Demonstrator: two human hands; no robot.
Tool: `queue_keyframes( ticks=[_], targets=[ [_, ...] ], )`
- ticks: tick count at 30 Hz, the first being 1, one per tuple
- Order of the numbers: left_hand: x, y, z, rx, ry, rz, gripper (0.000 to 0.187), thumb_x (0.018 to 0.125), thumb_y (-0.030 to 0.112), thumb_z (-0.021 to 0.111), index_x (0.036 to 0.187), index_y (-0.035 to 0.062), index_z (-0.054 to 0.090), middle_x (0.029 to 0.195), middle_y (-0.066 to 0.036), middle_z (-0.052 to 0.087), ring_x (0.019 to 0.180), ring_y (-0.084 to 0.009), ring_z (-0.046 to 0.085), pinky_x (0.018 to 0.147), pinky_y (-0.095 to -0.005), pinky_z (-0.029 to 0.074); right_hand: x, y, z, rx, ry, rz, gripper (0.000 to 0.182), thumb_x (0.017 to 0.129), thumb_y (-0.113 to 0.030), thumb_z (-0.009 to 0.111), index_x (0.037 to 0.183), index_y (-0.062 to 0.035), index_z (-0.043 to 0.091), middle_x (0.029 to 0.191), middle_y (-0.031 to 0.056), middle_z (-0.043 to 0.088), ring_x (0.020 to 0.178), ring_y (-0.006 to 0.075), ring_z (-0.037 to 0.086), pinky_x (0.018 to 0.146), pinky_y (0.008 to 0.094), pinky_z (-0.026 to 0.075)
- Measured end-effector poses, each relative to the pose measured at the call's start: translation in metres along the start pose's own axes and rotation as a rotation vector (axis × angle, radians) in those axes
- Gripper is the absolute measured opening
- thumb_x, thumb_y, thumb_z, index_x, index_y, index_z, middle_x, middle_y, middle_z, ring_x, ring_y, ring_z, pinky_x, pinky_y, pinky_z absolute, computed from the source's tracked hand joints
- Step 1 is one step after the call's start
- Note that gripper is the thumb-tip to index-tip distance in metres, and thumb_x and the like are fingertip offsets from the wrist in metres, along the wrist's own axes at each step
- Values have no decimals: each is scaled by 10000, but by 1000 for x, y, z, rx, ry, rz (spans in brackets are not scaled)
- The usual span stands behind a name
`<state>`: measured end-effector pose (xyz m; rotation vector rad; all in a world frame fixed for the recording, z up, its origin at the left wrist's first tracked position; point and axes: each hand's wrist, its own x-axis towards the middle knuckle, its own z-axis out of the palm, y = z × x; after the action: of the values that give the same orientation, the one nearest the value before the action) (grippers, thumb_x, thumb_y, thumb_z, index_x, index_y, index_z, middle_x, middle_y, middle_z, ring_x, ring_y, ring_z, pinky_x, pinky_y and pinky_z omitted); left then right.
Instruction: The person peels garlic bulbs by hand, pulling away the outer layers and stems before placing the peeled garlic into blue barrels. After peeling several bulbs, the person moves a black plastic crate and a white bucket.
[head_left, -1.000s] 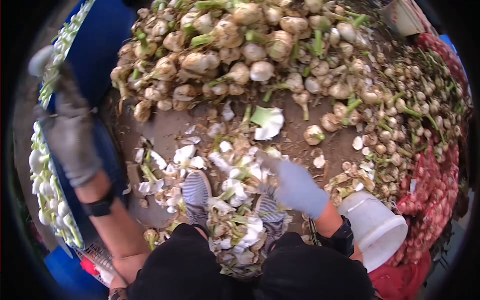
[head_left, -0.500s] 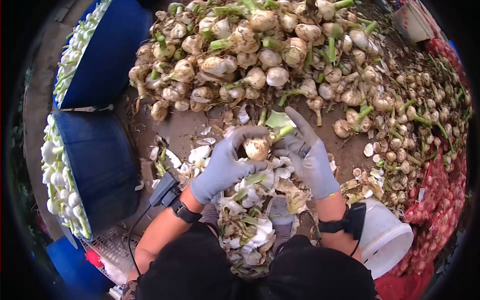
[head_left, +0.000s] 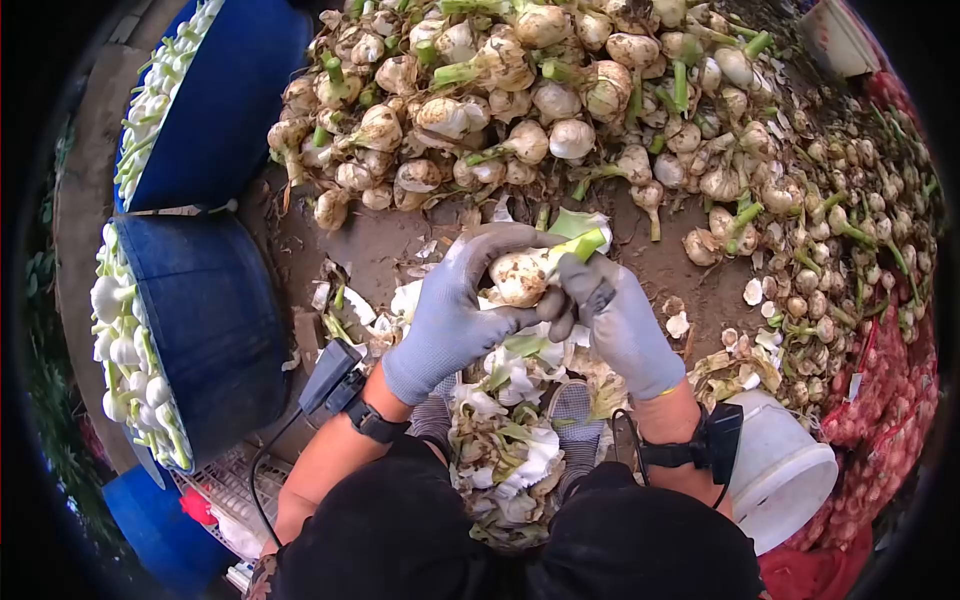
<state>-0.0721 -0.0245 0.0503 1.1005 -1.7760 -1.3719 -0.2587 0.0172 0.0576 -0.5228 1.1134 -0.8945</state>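
Observation:
In a grey work glove, my left hand (head_left: 455, 305) wraps round a garlic bulb (head_left: 521, 279) with brown-stained outer skin. The bulb's short green stem (head_left: 580, 244) points up and right. My right hand (head_left: 615, 315), gloved too, has its fingers closed against the neck and right side of the same bulb; the fingertips are partly hidden. Beneath both hands lies a heap of peeled garlic skins (head_left: 505, 440), between my shoes. Just beyond the bulb there is a pale green piece of leaf (head_left: 580, 224).
A large pile of dirty garlic (head_left: 480, 120) lies ahead. Blue tubs (head_left: 200, 320) of cleaned garlic (head_left: 125, 350) line the left. A white bucket (head_left: 785, 470) stands by my right forearm, with red mesh bags (head_left: 875, 410) beyond it.
My right hand's fingers, stretched and raised before, have come down and closed on the bulb's neck. My left hand keeps its hold. The whole view has shifted slightly.

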Motion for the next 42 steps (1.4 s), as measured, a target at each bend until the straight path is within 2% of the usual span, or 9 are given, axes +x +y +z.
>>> queue_keyframes(
  ticks=[12, 18, 22, 24, 27, 31, 33, 35, 42],
  targets=[
    [-2, 7, -1, -402, -7, -382, 756, 651, 35, 881, 1308, 19, 508, 1226, -71, 599, 1141, -151, 569, 1023, -309, 439, 0, -5, 5, -82, 71, 124, 219, 950, -185, 602, 1048, 7, 643, 774, 67, 672, 573, 126, 581, 541, 273, 501],
    [-9, -7, -4, -944, -192, -587, 883, 927, 648, 471, 1515, 61, 173, 1121, -105, 624, 769, -161, 673, 567, -237, 529, 7, 28, -12, -1094, 319, -465, 236, 819, -134, 705, 1000, 6, 646, 804, 82, 682, 704, 213, 642, 664, 352, 517],
    [-7, 5, -5, -1010, -193, -602, 830, 933, 559, 554, 1512, 77, 205, 1107, -107, 629, 749, -150, 671, 530, -221, 514, 8, 20, 4, -528, 267, -663, 185, 856, -90, 664, 1009, 14, 643, 869, 81, 690, 797, 170, 656, 694, 319, 517],
    [-4, 17, -7, -440, -378, -624, 698, 951, 529, 544, 1429, 46, 384, 1007, -68, 652, 717, -135, 660, 527, -224, 503, 5, 18, -5, -145, -5, -130, 222, 894, -74, 639, 1091, 27, 617, 926, 72, 690, 830, 139, 649, 716, 299, 520],
    [-6, 4, -21, -417, -355, -702, 595, 947, 434, 600, 1343, 9, 468, 1053, -62, 648, 770, -121, 660, 597, -208, 512, 8, 23, -4, -297, 85, -61, 241, 925, -57, 600, 1144, 42, 584, 923, 62, 685, 834, 124, 638, 737, 277, 511],
    [1, -3, -15, -325, 86, -350, 613, 867, 391, 714, 1282, -13, 512, 1154, -95, 609, 978, -167, 635, 795, -256, 508, -8, 19, 13, -77, -1, 51, 209, 927, -48, 583, 1121, 28, 595, 934, 70, 687, 843, 124, 640, 735, 295, 510],
    [5, 7, -13, 301, -160, 138, 645, 740, 303, 828, 1253, 20, 558, 1139, -51, 607, 1017, -145, 598, 865, -274, 487, -6, 22, 13, -362, 14, -234, 190, 918, -82, 610, 1088, 3, 620, 909, 86, 694, 832, 163, 662, 756, 319, 513],
    [5, -4, -15, -140, -287, -473, 599, 751, 350, 830, 1194, 32, 583, 1145, -75, 618, 1033, -179, 614, 882, -288, 490, -10, 18, 13, -511, -156, -253, 183, 902, -123, 639, 1048, -13, 638, 857, 106, 686, 812, 217, 671, 773, 337, 515],
    [-11, 0, -14, -894, -89, -584, 338, 958, 312, 616, 1153, 42, 564, 1215, -121, 608, 1120, -219, 606, 963, -351, 505, 7, 35, -42, -1238, 417, -258, 278, 822, -287, 702, 925, -43, 619, 790, 159, 654, 770, 346, 670, 705, 426, 534]
  ],
)
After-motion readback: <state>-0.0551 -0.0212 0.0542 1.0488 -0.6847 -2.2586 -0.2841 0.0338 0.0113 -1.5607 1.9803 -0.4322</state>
